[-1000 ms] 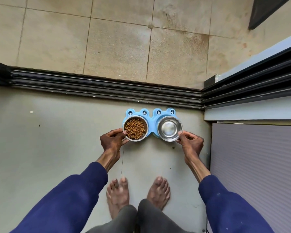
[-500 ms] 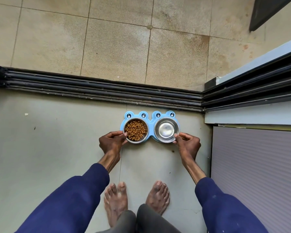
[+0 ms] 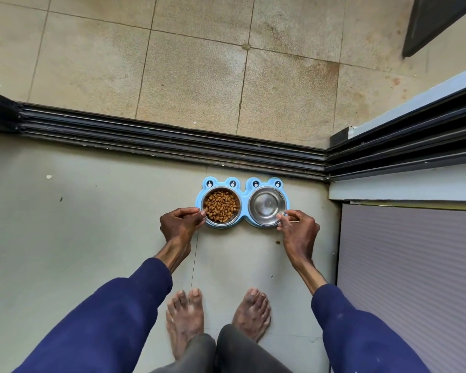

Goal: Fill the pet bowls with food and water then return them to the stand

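Blue plastic stand (image 3: pixel 243 195), twin-well, frog-eyed along its far edge. It lies flat on the grey floor (image 3: pixel 92 224), just short of the dark door track (image 3: pixel 172 142).

Item 1: food bowl (image 3: pixel 221 206), steel, seated in the left well and loaded with brown kibble to a shallow mound.

Item 2: water bowl (image 3: pixel 267 205), steel, seated in the right well. Its inside is bright and reflective; whether water is in it cannot be told.

Item 3: left hand (image 3: pixel 179 224), grip closed in a thumb-and-finger pinch at the near-left rim of the food bowl.

Item 4: right hand (image 3: pixel 299 230), grip pinched likewise at the near-right rim of the water bowl.

Reason for hold: each hand takes the outer rim, probably so both bowls drop level into their wells without tipping kibble or slopping liquid.

Task status, as judged: both bowls appear home in the stand, with only release left.

Edges:
- The track runs close behind the stand.
- A pale ledge and a grey ribbed panel (image 3: pixel 409 278) close off the right side, near the right wrist.
- One stray kibble piece (image 3: pixel 277 242) lies on the floor beside that hand.

Open room: wide bare floor to the left, and a clear strip between the stand and the person's bare feet (image 3: pixel 184 319), where the hands can draw back.
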